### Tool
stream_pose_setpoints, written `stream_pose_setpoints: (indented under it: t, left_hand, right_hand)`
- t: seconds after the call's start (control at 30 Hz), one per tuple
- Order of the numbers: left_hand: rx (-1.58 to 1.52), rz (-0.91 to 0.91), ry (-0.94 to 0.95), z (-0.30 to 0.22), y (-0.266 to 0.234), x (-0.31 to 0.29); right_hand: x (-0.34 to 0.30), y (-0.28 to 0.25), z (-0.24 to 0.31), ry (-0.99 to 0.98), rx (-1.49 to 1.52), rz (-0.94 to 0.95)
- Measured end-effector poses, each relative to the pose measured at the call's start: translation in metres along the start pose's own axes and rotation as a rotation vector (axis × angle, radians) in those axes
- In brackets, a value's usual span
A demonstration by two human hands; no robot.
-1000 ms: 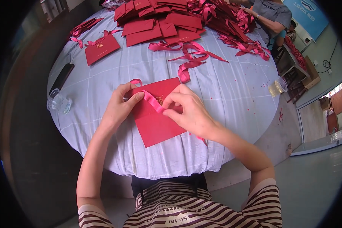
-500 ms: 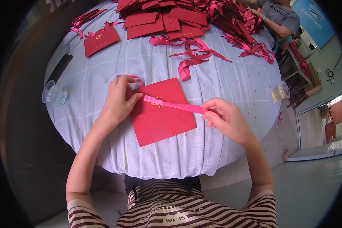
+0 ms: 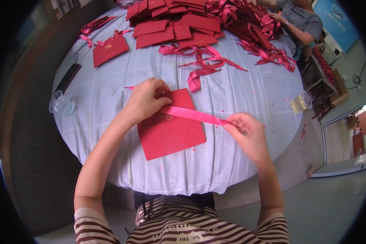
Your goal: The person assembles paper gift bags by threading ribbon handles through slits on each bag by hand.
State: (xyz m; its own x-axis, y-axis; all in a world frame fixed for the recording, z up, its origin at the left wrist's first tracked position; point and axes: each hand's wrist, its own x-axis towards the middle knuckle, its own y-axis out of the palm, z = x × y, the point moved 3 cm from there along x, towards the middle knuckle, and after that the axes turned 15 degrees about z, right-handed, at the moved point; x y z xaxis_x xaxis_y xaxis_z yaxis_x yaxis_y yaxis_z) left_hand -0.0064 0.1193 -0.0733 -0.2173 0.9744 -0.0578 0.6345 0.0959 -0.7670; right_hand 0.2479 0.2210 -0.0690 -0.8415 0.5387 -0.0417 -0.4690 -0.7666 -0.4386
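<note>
The right hand (image 3: 248, 131) has its thumb and bent fingers pinched together on one end of a pink ribbon (image 3: 196, 115), out past the right side of a red bag (image 3: 173, 136). From there the ribbon runs flat and fairly straight, up and leftward across the bag, just above its gold emblem (image 3: 165, 116), to beneath the left hand (image 3: 145, 97). That hand arches over the bag's upper left part, fingers curled and thumb pointing right, with a gap between thumb and forefinger; whether it grips the ribbon or only presses it down I cannot tell. A short pink tip sticks out beyond it on the left. The bag lies flat and slightly turned on the pale cloth (image 3: 110, 95), near the table's close edge, with small red dots scattered about. Beyond it lie loose ribbons (image 3: 195, 80), twisted and overlapping, then a pile of bags (image 3: 156, 37). Right of the pile is a heap of bags and ribbons (image 3: 252, 30), where a co-worker in a grey shirt (image 3: 303, 24) has a hand. Another ribboned bag (image 3: 111, 51) lies at upper left. A clear cup (image 3: 62, 105) and a slim black object (image 3: 69, 78) sit at the left rim; a cup of yellowish liquid (image 3: 301, 103) stands at the right.
</note>
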Motion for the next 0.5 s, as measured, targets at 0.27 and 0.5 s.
stream_pose_setpoints:
  t: [0.27, 0.5]
  left_hand:
    - [-0.278, -0.032, 0.146, -0.046, -0.029, -0.022]
    - [0.001, -0.165, 0.379, -0.092, -0.036, -0.046]
  right_hand:
    - [-0.028, -0.015, 0.03, -0.234, 0.436, -0.037]
    - [-0.036, 0.004, 0.084, -0.896, 0.776, -0.239]
